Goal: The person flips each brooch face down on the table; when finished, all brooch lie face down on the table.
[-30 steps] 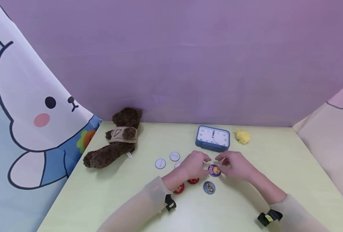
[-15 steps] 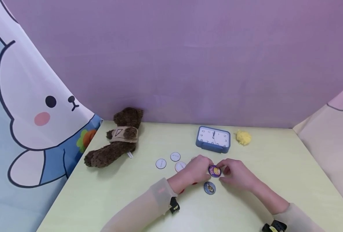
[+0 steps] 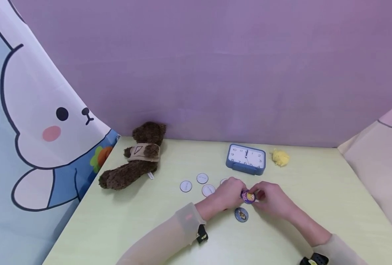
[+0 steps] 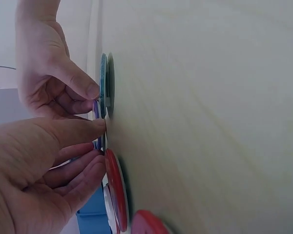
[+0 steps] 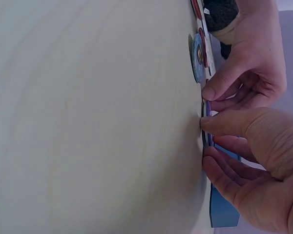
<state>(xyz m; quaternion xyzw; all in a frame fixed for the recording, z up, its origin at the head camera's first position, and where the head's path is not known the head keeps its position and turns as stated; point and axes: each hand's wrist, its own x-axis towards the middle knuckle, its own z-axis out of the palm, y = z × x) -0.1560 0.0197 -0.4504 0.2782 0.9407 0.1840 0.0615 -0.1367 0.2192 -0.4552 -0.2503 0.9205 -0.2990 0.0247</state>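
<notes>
A round purple pin badge with a yellow figure (image 3: 248, 197) is between the two hands, at or very near the tabletop. My left hand (image 3: 229, 193) pinches its left edge with thumb and fingertips; my right hand (image 3: 273, 198) does the same on the right. In the right wrist view the right thumb and fingers (image 5: 263, 165) meet the badge's thin edge. A blue badge (image 3: 241, 214) lies just nearer to me. Red badges (image 4: 116, 190) show in the left wrist view, mostly hidden behind the left arm in the head view.
White discs (image 3: 186, 186) lie left of the hands. Behind them stands a blue-framed clock (image 3: 246, 159), with a crumpled yellow ball (image 3: 280, 158) to its right. At the back left a brown plush toy (image 3: 146, 151) lies on the pale table (image 3: 331, 191). A purple backdrop (image 3: 196, 73) rises behind.
Both hands, apart around the purple badge a second ago, have lowered and closed in on its two edges. The left hand moved slightly right. The whole head view has shifted a little.
</notes>
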